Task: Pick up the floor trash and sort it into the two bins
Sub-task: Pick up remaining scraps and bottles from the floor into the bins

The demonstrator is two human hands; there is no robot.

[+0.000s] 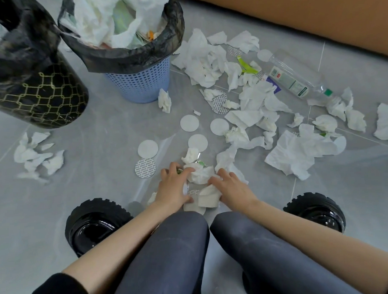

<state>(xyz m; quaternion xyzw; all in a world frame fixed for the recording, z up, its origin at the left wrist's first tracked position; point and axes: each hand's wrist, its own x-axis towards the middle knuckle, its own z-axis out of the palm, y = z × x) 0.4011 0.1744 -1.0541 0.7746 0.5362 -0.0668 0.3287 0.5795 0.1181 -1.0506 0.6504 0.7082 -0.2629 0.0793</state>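
Left hand [172, 188] and right hand [232, 187] cup crumpled tissues [200, 174] between them; a nearby foil seal [145, 168] scooped along could reach the wrong bin.

Black bin [41, 95] cut off by the left and top edges; blue bin [142, 82] rim hidden under its dark liner [128, 59], the heaped contents cropped at the top. Bottle [296, 77] label print is too small to read. Left hand [172, 187] and right hand [232, 189] cover part of the tissue wad [200, 175] — whether either grips it cannot be told.
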